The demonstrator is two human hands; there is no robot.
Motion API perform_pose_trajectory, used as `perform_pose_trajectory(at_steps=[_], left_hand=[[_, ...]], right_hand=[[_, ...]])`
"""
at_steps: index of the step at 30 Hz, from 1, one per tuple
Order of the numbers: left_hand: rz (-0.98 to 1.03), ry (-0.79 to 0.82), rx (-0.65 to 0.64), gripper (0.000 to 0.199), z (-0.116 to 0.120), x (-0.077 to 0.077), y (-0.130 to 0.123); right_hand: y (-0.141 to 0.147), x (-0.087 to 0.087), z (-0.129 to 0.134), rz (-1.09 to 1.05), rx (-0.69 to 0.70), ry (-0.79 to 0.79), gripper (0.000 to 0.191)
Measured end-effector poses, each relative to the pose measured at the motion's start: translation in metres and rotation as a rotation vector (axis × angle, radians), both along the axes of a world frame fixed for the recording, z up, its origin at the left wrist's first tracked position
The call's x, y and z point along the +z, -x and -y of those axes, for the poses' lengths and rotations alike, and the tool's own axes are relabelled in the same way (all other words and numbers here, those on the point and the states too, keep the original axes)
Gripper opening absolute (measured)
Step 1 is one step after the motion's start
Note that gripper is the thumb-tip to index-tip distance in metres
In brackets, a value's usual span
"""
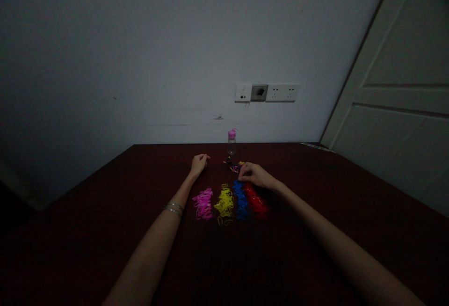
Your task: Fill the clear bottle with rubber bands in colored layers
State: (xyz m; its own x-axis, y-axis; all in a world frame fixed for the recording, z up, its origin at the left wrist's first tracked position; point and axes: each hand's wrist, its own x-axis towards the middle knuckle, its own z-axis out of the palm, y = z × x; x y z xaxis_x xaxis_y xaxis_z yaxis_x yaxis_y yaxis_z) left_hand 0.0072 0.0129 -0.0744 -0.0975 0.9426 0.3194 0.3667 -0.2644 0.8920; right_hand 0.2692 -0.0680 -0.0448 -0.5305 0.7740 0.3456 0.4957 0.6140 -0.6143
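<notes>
Small rubber bands lie sorted by colour on the dark red table: a pink pile (203, 204), a yellow pile (225, 201), a blue pile (241, 200) and a red pile (257, 201). My right hand (257, 175) pinches at the far end of the blue pile, apparently on a rubber band. Just beyond its fingertips is a small heap of mixed-colour bands (234, 168). To the left of that heap, my left hand (199, 163) rests on the table with its fingers curled in. Nothing shows in it.
A clear bottle with a pink cap (232, 143) stands behind the mixed heap, near the wall. Sockets and switches (267, 92) are set in the wall above the table (224, 268). A panelled white door (396, 95) stands at the right.
</notes>
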Motion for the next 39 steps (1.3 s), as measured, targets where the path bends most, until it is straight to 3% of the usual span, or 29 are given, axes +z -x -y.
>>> perform_pose_trajectory(at_steps=[5, 14, 20, 28, 34, 39], left_hand=[[-0.014, 0.011, 0.01, 0.032, 0.004, 0.004, -0.001], [-0.073, 0.006, 0.011, 0.032, 0.003, 0.003, -0.001], [-0.416, -0.105, -0.014, 0.026, 0.01, 0.006, -0.008], [-0.738, -0.115, -0.222, 0.028, 0.018, 0.015, -0.026], [-0.774, -0.061, -0.402, 0.031, 0.021, 0.018, -0.038], [-0.793, -0.07, -0.388, 0.024, 0.023, 0.015, -0.043]], right_hand=[[0.009, 0.004, 0.017, 0.075, 0.092, 0.027, 0.008], [0.002, 0.003, 0.015, 0.02, 0.062, 0.016, 0.015], [-0.033, -0.01, -0.005, -0.07, -0.118, -0.016, 0.023], [-0.097, -0.037, -0.025, -0.063, -0.467, -0.036, 0.027], [-0.101, -0.045, -0.026, -0.067, -0.499, -0.044, 0.028], [-0.097, -0.046, -0.024, -0.04, -0.502, -0.065, 0.027]])
